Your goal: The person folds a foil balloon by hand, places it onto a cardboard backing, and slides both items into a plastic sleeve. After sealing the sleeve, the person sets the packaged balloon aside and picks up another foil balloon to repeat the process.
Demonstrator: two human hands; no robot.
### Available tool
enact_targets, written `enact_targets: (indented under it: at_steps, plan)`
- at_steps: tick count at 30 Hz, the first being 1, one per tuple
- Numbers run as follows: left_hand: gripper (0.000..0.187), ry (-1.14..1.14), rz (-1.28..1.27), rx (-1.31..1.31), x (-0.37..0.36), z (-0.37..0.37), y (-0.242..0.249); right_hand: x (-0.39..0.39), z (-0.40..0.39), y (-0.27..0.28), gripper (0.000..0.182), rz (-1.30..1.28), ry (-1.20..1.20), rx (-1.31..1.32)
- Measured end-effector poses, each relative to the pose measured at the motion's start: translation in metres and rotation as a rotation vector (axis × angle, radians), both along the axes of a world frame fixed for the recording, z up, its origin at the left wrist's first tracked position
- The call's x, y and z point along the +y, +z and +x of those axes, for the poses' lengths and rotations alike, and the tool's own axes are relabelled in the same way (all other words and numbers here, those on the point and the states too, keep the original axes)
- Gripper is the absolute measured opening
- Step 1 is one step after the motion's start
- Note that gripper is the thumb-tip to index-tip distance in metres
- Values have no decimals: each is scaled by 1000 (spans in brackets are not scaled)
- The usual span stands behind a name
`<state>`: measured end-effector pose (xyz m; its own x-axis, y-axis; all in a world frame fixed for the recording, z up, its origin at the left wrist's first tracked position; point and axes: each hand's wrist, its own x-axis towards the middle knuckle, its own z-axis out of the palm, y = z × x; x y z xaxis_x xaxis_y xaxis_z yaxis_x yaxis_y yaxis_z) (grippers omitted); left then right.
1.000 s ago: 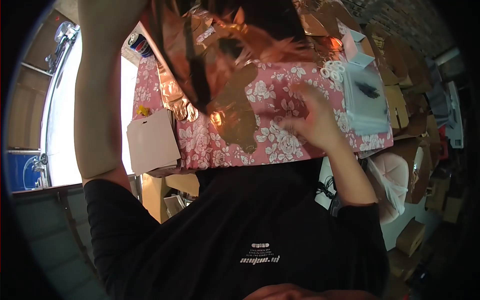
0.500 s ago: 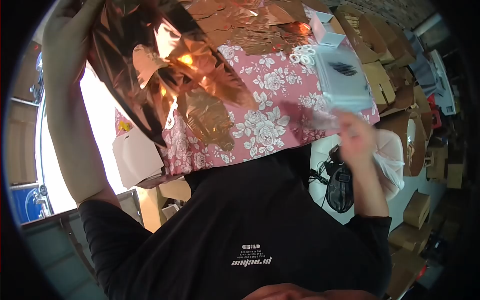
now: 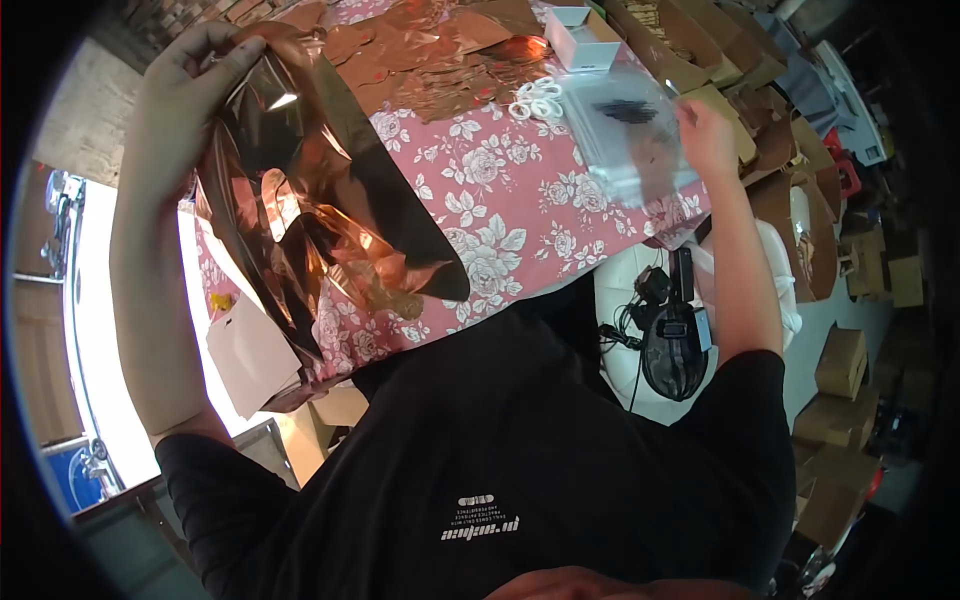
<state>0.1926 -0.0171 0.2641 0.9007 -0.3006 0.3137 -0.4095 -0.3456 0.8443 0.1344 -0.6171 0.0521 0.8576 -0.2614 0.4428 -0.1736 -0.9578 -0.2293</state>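
Thumb and fingers of my left hand [image 3: 205, 85] pinch the top edge of a shiny copper-coloured foil sheet [image 3: 340, 170], which hangs down over the left part of the flowered cloth. My right hand [image 3: 706, 138] is at the right edge of a stack of clear plastic bags [image 3: 625, 140], its fingers curled in; whether a bag is between them is too small to tell. Several white rings [image 3: 537, 99] lie just left of the bags, below an open white box [image 3: 582, 40]. More copper foil pieces [image 3: 430, 65] are spread at the table's far side.
The pink flowered tablecloth [image 3: 485, 165] covers the table. White cards [image 3: 250, 358] sit at its left corner. A white stool [image 3: 625, 375] with a black device [image 3: 675, 350] and cables stands at the near right. Cardboard boxes [image 3: 840, 362] fill the right side.
My right hand has moved up from the table's near right edge to the bag stack. The foil in my left hand hangs more spread out, and the camera view has shifted.
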Motion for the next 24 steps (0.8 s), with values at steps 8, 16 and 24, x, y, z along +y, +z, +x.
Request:
enact_targets:
  at_steps: [8, 16, 24]
  plan:
    - [27, 14, 70, 130, -7, 23, -29, 42, 8, 51, 30, -300, 316, -556]
    - [27, -9, -76, 321, -8, 36, -40, 93, -41, -16, 69, -252, 145, 273]
    - [43, 231, 489, -55, -34, 55, -52, 111, -7, 4, 69, -177, 171, 391]
